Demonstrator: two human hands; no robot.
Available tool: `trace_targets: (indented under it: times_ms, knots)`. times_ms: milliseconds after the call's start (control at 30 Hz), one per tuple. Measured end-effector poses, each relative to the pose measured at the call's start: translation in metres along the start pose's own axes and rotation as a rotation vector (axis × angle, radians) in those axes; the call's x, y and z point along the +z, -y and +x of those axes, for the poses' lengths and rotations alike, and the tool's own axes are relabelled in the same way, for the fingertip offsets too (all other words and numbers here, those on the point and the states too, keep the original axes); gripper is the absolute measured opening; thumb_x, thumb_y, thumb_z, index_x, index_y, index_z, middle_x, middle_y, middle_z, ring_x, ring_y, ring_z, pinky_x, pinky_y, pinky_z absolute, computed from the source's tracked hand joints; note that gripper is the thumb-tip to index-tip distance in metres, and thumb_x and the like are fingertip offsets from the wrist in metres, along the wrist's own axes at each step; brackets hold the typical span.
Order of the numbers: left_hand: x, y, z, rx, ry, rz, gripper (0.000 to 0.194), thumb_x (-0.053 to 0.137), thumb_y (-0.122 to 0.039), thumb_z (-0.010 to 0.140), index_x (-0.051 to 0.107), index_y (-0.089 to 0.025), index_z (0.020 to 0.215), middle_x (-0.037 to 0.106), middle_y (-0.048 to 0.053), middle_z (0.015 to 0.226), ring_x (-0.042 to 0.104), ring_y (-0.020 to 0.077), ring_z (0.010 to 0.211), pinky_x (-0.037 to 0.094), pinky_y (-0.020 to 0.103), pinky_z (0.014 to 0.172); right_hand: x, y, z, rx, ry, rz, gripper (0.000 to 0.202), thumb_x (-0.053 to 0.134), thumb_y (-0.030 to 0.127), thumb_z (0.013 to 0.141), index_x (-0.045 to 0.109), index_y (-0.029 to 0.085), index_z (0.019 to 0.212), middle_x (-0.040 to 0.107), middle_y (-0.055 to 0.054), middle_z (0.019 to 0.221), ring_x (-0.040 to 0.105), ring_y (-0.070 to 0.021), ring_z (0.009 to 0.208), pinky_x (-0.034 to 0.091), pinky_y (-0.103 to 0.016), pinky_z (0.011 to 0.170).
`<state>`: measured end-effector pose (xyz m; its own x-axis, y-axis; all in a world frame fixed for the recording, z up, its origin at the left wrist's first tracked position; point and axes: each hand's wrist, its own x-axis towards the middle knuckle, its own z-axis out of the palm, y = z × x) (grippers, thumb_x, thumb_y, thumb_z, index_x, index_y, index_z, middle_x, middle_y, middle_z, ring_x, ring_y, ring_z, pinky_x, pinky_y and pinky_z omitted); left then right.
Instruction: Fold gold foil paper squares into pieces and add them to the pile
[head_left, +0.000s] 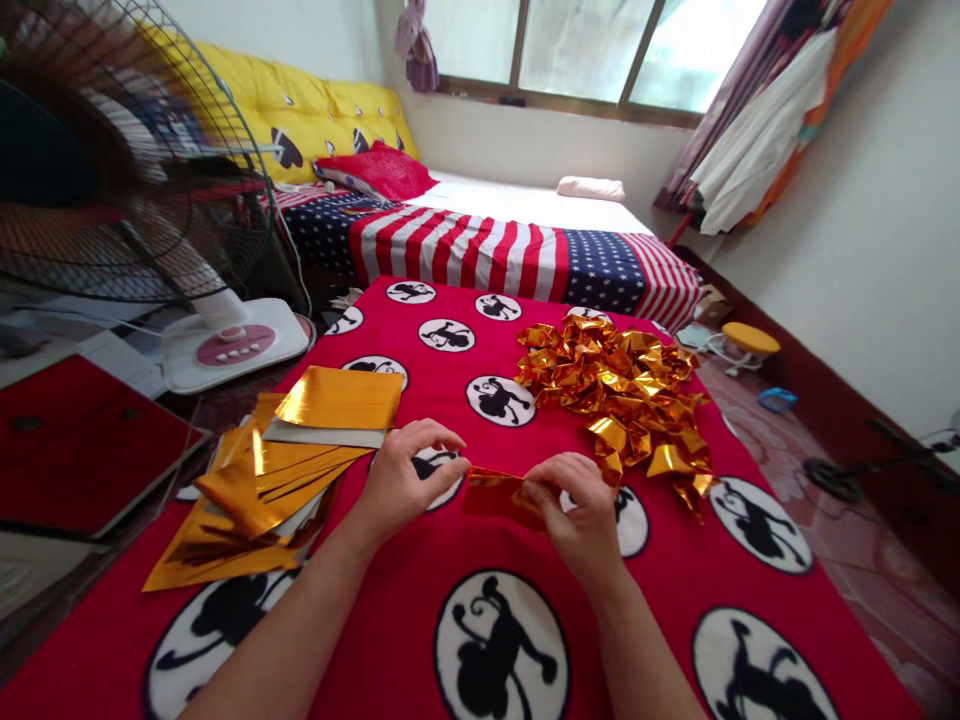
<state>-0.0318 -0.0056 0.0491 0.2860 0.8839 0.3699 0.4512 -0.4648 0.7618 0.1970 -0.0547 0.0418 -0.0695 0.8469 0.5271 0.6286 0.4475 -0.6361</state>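
Observation:
A sheet of shiny gold foil paper [501, 497] is held above the red cloth with black monkey figures [517, 345]. My right hand [576, 500] pinches its right end between thumb and fingers. At its left end is my left hand [415, 475], thumb and index finger a little apart, the tips by the sheet's upper left corner. Left of my left hand lies a loose stack of flat gold sheets [262, 480], some showing pale undersides. Beyond my right hand sits a heap of folded gold foil pieces [615, 375].
A fan [232, 345] with a white base stands at the left, beside a dark red board [82, 440]. Behind the cloth is a bed with a striped and starred cover [480, 255]. On the floor at the right are a yellow stool-like object [750, 338] and a blue item [778, 399].

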Motion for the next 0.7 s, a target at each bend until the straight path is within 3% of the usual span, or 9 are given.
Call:
trace_targets:
  times_ms: [67, 200, 500, 700]
  knots:
    - [0.008, -0.004, -0.001, 0.036, 0.042, 0.002, 0.019, 0.071, -0.033, 0.076, 0.072, -0.022, 0.091, 0.07, 0.003, 0.088, 0.061, 0.0165, 0.081, 0.044, 0.028, 0.076, 0.002, 0.003, 0.0, -0.002, 0.011, 0.008, 0.013, 0.059, 0.014, 0.085, 0.061, 0.021, 0.074, 0.061, 0.001, 0.069, 0.053, -0.0151, 0.068, 0.038, -0.034, 0.077]
    - [0.019, -0.003, -0.002, 0.071, 0.03, -0.041, 0.012, 0.068, -0.03, 0.081, 0.074, -0.022, 0.074, 0.07, 0.001, 0.073, 0.061, 0.0141, 0.072, 0.044, 0.028, 0.072, 0.004, 0.007, 0.001, -0.009, 0.015, 0.014, 0.012, 0.06, 0.012, 0.083, 0.062, 0.021, 0.075, 0.062, 0.002, 0.069, 0.055, -0.0149, 0.068, 0.038, -0.034, 0.078]
    - [0.02, -0.004, -0.004, 0.108, 0.002, -0.014, 0.011, 0.068, -0.026, 0.081, 0.072, -0.022, 0.072, 0.069, 0.0, 0.073, 0.06, 0.0137, 0.072, 0.042, 0.029, 0.075, 0.012, 0.013, -0.001, 0.046, 0.024, 0.044, 0.002, 0.066, 0.021, 0.081, 0.064, 0.022, 0.081, 0.065, 0.0, 0.075, 0.057, -0.0172, 0.075, 0.039, -0.033, 0.077]
    - [0.025, -0.009, -0.007, 0.085, 0.043, -0.004, 0.012, 0.067, -0.029, 0.082, 0.072, -0.021, 0.075, 0.069, 0.001, 0.075, 0.06, 0.0152, 0.074, 0.042, 0.03, 0.075, 0.018, 0.019, 0.0, 0.034, 0.024, 0.058, 0.015, 0.058, 0.018, 0.085, 0.063, 0.021, 0.071, 0.061, 0.0, 0.066, 0.054, -0.0159, 0.067, 0.04, -0.034, 0.075]
